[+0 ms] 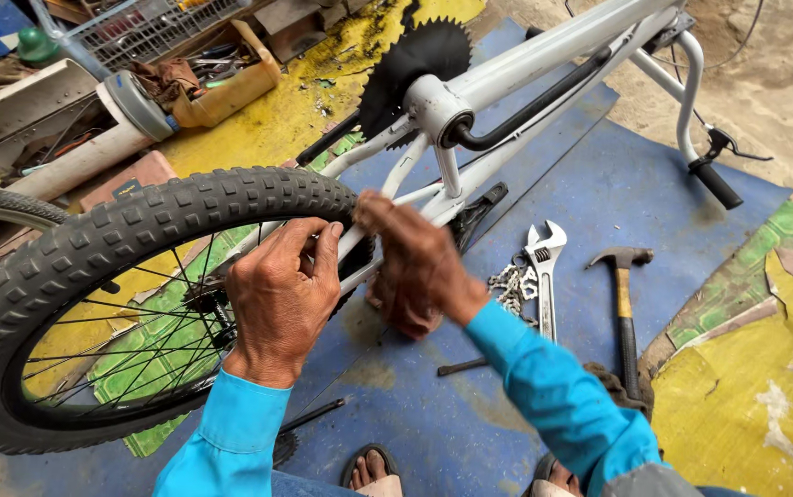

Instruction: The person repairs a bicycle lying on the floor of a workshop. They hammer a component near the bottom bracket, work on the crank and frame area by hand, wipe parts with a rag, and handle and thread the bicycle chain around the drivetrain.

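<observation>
A white bicycle frame (544, 55) lies upside down on a blue mat (599, 202), with its knobby black rear tyre (93, 248) at the left. My left hand (281, 299) curls its fingers over the white chain stay beside the tyre. My right hand (415, 267) is closed around the frame tube just right of the tyre; what it holds beyond the tube is hidden. A black toothed chainring (415, 60) sits at the frame's bottom bracket. Both sleeves are bright blue.
On the mat to the right lie an adjustable wrench (542, 267), a loose chain (510, 290) and a hammer (625, 304). A thin rod (461, 366) lies near my right forearm. Cluttered parts, a pipe (93, 152) and a wire basket (139, 28) fill the top left. My sandalled feet (373, 469) are below.
</observation>
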